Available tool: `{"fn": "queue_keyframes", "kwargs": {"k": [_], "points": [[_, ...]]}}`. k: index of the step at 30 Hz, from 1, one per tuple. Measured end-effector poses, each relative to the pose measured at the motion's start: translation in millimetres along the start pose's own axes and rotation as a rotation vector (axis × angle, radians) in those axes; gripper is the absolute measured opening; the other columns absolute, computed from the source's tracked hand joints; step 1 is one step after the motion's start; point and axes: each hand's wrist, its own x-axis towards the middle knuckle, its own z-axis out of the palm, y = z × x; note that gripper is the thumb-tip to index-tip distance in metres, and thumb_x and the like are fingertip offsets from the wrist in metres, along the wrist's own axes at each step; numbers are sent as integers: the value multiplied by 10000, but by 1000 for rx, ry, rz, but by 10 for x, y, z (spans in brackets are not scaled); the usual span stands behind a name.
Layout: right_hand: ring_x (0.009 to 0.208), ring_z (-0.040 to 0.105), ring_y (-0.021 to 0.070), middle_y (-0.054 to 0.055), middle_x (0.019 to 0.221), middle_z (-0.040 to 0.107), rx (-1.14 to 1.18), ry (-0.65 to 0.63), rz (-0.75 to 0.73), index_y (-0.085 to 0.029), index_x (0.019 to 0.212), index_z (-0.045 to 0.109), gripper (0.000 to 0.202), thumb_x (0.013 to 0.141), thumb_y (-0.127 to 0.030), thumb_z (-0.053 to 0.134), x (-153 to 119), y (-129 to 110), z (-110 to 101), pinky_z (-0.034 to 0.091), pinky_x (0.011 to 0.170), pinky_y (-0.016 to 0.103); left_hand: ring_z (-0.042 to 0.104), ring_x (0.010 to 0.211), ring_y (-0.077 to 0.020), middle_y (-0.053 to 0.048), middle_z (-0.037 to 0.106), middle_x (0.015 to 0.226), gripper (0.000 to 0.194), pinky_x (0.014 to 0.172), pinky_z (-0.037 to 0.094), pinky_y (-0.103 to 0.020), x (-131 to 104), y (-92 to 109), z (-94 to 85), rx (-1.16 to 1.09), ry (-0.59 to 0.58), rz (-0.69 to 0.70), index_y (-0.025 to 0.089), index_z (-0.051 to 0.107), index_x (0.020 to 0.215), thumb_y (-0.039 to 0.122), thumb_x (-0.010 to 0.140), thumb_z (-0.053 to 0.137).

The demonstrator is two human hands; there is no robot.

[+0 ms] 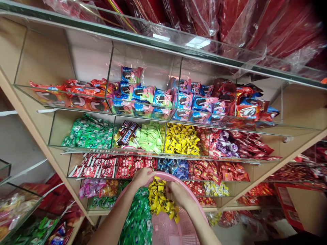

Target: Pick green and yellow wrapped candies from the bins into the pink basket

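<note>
A round pink plastic basket [170, 223] is in front of me below the shelves. My left hand [143, 177] is closed on its far left rim. Green-wrapped candies [136, 217] form a heap along the basket's left side, and yellow-wrapped candies [159, 197] lie beside them toward the middle. My right hand [178, 194] reaches inside on the right, fingers curled against the yellow candies; the fingertips are partly hidden. Bare mesh shows in the basket's lower right.
Glass-fronted shelves rise ahead, with bins of green candies [89, 134], yellow candies [182, 139] and a Snickers pack [130, 132]. Wrapped cookies [143, 93] line the row above. Large red plastic-wrapped packages [245, 25] fill the top. A red-edged cardboard box [302, 211] stands at the right.
</note>
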Motion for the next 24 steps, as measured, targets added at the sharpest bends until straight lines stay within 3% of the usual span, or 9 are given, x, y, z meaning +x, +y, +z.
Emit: {"fn": "queue_keyframes", "kwargs": {"k": [6,12,18,21,24], "points": [[570,473,114,12,643,603,-32,-20,22,-162,670,592,169,622,-72,457,7,-16,55,251,506,221,457,555,-104,25,499,577,526,504,216,-195,15,-23,20,-5,11,11,195,551,643,665,733,333],[668,505,135,33,736,612,-46,-8,48,-161,726,573,159,676,-86,443,29,-72,90,280,558,221,458,552,-104,27,504,573,532,503,215,-194,17,-14,22,3,8,2,195,549,641,671,733,328],[627,492,121,6,713,601,35,-1,29,-167,753,556,160,628,-88,495,18,-112,38,282,533,205,445,547,-100,30,495,561,529,505,215,-194,0,4,3,-9,4,-4,189,542,629,668,729,343],[594,468,100,-18,661,576,85,34,-11,-165,699,550,91,640,-109,510,3,-105,-34,284,524,192,433,545,-96,35,490,559,525,508,216,-192,2,-1,2,-34,3,-3,185,535,625,665,726,350],[550,448,83,-33,601,551,191,34,-75,-161,666,544,66,710,-206,524,-40,-140,-272,287,507,184,407,534,-87,44,472,550,522,502,209,-190,9,-17,9,-61,0,-3,181,527,620,663,722,356]]}}
